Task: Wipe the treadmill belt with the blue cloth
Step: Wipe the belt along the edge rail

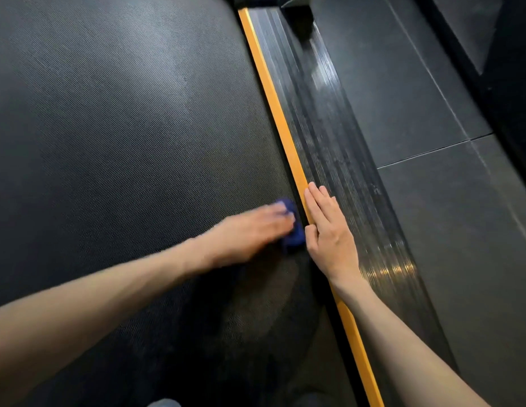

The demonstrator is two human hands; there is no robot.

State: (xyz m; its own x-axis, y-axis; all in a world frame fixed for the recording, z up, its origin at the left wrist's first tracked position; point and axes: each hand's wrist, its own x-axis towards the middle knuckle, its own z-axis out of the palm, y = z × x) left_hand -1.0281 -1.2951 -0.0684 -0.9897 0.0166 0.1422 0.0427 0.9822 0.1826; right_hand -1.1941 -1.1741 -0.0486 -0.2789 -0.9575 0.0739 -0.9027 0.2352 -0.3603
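Dim scene; glare streaks the ribbed side rail (344, 171), the left hand (250, 233) is motion-blurred, edges bow.

Loads of open treadmill belt (124, 127) to the left and further up, flat all the way. The tight spot is its right edge: the left hand (250, 230) on the blue cloth (294, 240) sits just beside the orange strip (273, 107), and the right hand (329, 230) lies flat on the ribbed side rail (329, 136) right across it, so barely any gap between them

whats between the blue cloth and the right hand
In the head view, only a thin dark gap at the belt edge and the orange strip separate the blue cloth from the right hand, which lies flat on the side rail.
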